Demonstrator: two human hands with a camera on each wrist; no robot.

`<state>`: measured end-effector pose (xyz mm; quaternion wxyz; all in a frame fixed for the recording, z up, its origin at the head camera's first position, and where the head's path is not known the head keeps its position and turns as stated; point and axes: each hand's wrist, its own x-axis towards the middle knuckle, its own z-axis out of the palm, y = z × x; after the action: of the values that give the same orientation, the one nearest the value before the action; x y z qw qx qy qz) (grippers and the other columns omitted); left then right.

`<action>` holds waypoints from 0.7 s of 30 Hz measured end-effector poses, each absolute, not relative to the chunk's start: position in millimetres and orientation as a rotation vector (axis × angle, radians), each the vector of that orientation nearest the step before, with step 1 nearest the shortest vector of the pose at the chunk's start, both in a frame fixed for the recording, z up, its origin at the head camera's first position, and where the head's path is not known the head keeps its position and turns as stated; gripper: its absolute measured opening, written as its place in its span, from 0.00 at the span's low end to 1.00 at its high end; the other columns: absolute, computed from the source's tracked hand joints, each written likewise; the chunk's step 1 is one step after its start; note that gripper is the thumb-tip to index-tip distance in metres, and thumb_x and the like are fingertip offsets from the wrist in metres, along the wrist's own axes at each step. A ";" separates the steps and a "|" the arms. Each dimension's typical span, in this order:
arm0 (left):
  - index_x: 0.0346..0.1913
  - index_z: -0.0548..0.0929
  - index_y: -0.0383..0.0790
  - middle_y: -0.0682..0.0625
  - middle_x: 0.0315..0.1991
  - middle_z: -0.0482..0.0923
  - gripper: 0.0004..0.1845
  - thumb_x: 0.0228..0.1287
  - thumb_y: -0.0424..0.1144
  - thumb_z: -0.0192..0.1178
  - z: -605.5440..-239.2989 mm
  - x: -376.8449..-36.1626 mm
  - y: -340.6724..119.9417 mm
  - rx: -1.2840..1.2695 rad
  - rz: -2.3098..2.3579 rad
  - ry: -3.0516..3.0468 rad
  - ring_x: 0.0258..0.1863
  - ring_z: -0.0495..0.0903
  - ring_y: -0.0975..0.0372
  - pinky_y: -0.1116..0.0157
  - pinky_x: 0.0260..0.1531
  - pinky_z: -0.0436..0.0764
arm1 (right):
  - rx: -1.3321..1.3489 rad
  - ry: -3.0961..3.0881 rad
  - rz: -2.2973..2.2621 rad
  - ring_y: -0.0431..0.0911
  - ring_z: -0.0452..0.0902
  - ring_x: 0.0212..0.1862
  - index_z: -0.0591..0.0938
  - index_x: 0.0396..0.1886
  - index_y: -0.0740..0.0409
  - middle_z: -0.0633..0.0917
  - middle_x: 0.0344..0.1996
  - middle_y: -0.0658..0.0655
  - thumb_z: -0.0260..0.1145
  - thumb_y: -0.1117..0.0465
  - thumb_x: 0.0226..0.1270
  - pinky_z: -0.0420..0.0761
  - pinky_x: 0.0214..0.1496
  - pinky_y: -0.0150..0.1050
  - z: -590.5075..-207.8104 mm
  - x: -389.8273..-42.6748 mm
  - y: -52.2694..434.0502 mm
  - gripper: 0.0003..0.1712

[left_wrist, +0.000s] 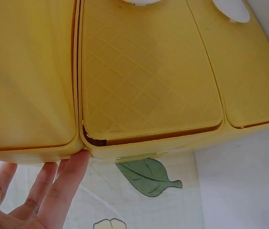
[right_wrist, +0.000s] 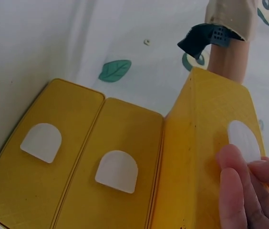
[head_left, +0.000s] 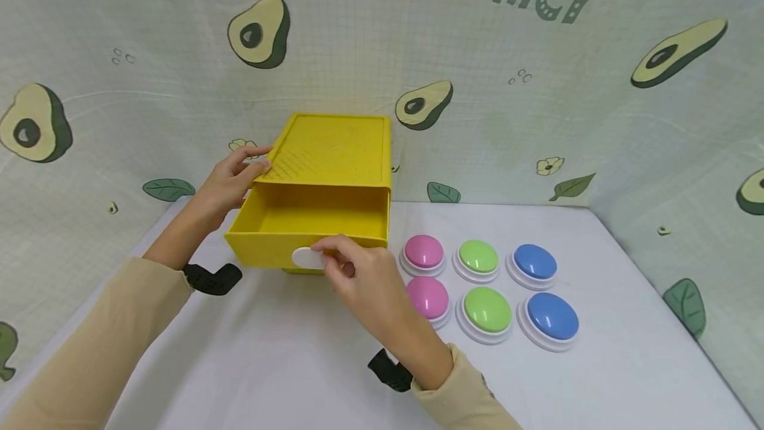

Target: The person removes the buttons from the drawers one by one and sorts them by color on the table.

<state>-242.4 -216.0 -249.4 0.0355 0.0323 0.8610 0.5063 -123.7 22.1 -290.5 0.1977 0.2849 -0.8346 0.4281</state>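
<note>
Head view, cabinet: a yellow drawer cabinet (head_left: 334, 151) stands on the white table (head_left: 286, 363), near its back edge and left of centre, in front of the avocado-print backdrop (head_left: 537, 85).
Head view, drawer: the top drawer (head_left: 304, 227) is pulled out toward the person; its inside shows nothing in it.
Head view, right hand: the right hand (head_left: 364, 281) reaches from below, its thumb and fingers curled and pinching the white handle (head_left: 307, 257) on the drawer front.
Head view, left hand: the left hand (head_left: 229, 181) rests against the cabinet's upper left edge, fingers stretched over the top rim, holding nothing.
Head view, buttons: 6 dome buttons (head_left: 486, 284) sit in 2 rows just right of the cabinet, 2 pink, 2 green, 2 blue; the right wrist partly covers the near pink one.
Head view, sleeves: both arms wear beige sleeves with black straps at the wrists.
Left wrist view, left hand: straight fingers (left_wrist: 70, 176) touch the cabinet's (left_wrist: 149, 95) yellow edge from below; a green leaf print shows on the cloth behind.
Right wrist view, drawer fronts: 2 shut drawer fronts carry white handles (right_wrist: 117, 171); the pulled-out drawer (right_wrist: 206, 157) juts forward at the right.
Right wrist view, right hand: fingertips (right_wrist: 234, 191) press on its white handle (right_wrist: 243, 140), gripping it.
</note>
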 end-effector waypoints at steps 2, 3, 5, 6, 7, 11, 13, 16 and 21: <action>0.71 0.55 0.54 0.36 0.67 0.57 0.31 0.68 0.57 0.45 -249.1 -242.4 -216.1 0.093 1.555 2.643 0.65 0.60 0.43 0.38 0.58 0.65 | 0.793 -2.330 1.197 0.36 0.68 0.19 0.83 0.40 0.54 0.78 0.17 0.47 0.63 0.65 0.62 0.71 0.21 0.23 -290.6 -125.7 21.6 0.07; 0.71 0.55 0.55 0.36 0.67 0.57 0.31 0.68 0.57 0.45 -249.0 -242.3 -216.1 0.090 1.554 2.642 0.65 0.60 0.43 0.38 0.58 0.65 | 0.789 -2.329 1.190 0.36 0.68 0.19 0.83 0.40 0.54 0.78 0.17 0.47 0.63 0.65 0.62 0.71 0.21 0.23 -290.7 -126.8 21.5 0.07; 0.71 0.55 0.55 0.36 0.68 0.57 0.31 0.68 0.57 0.45 -248.7 -242.2 -216.0 0.089 1.554 2.641 0.65 0.59 0.43 0.37 0.58 0.64 | 0.777 -2.328 1.176 0.36 0.68 0.19 0.83 0.40 0.54 0.77 0.17 0.48 0.63 0.65 0.62 0.71 0.21 0.23 -290.8 -129.3 20.9 0.07; 0.71 0.55 0.54 0.36 0.68 0.57 0.31 0.68 0.57 0.45 -248.6 -242.2 -216.0 0.090 1.553 2.642 0.65 0.59 0.43 0.37 0.58 0.64 | 0.772 -2.327 1.169 0.37 0.68 0.19 0.83 0.40 0.54 0.77 0.17 0.48 0.63 0.65 0.62 0.70 0.20 0.23 -290.8 -130.6 20.7 0.08; 0.71 0.55 0.54 0.36 0.67 0.57 0.31 0.68 0.57 0.45 -248.5 -242.2 -216.1 0.091 1.553 2.642 0.66 0.59 0.43 0.37 0.58 0.64 | 0.767 -2.326 1.162 0.37 0.68 0.19 0.83 0.40 0.54 0.77 0.17 0.48 0.63 0.65 0.62 0.70 0.20 0.23 -290.7 -131.8 20.5 0.08; 0.71 0.55 0.54 0.36 0.68 0.57 0.31 0.68 0.57 0.45 -248.4 -242.3 -216.4 0.092 1.554 2.641 0.66 0.59 0.42 0.38 0.58 0.64 | 0.763 -2.320 1.153 0.38 0.68 0.19 0.83 0.40 0.55 0.79 0.18 0.49 0.63 0.65 0.62 0.69 0.19 0.23 -290.1 -135.9 20.1 0.08; 0.71 0.55 0.54 0.36 0.68 0.56 0.31 0.68 0.57 0.45 -248.5 -242.3 -216.4 0.091 1.556 2.640 0.66 0.59 0.42 0.38 0.59 0.64 | 0.765 -2.320 1.153 0.38 0.68 0.20 0.83 0.40 0.55 0.80 0.20 0.50 0.63 0.65 0.62 0.69 0.20 0.23 -289.7 -137.7 20.0 0.08; 0.71 0.55 0.54 0.36 0.67 0.56 0.31 0.68 0.57 0.46 -248.3 -242.2 -216.4 0.088 1.562 2.637 0.66 0.59 0.43 0.38 0.59 0.64 | 0.758 -2.322 1.160 0.38 0.69 0.21 0.83 0.41 0.55 0.82 0.22 0.50 0.62 0.65 0.63 0.71 0.21 0.23 -288.9 -140.8 19.7 0.08; 0.71 0.55 0.54 0.36 0.67 0.57 0.31 0.68 0.57 0.46 -247.7 -241.4 -216.2 0.089 1.576 2.629 0.66 0.59 0.43 0.39 0.59 0.65 | 0.741 -2.340 1.156 0.37 0.69 0.21 0.83 0.41 0.55 0.82 0.23 0.51 0.62 0.65 0.63 0.71 0.21 0.23 -288.8 -146.3 19.6 0.08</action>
<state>-241.4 -216.2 -247.7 0.0376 0.0289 0.8567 0.5136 -146.3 19.6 -288.8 0.2126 0.2670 -0.8427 0.4163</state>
